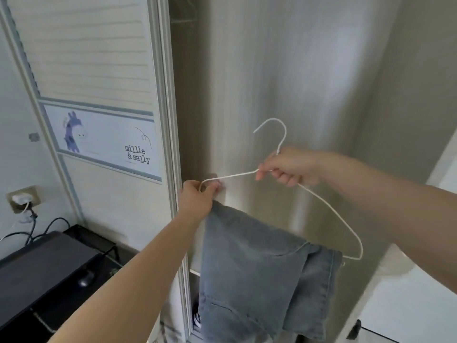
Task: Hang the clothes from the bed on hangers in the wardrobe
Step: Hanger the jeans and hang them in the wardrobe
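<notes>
A thin white wire hanger [331,209] is held tilted in front of the wardrobe [272,82]. Grey-blue jeans [259,276] hang folded over its lower bar. My left hand [197,198] grips the hanger's left corner together with the top edge of the jeans. My right hand [289,167] grips the hanger at its neck, just below the hook. The hook points up and left. At the top of the wardrobe's dark opening, faint hangers [183,11] show.
A sliding wardrobe door [99,70] with a giraffe sticker stands at the left. A dark desk [42,273] with a mouse and cables sits at the lower left, under a wall socket [23,199]. Shoes lie low in the wardrobe gap [196,315].
</notes>
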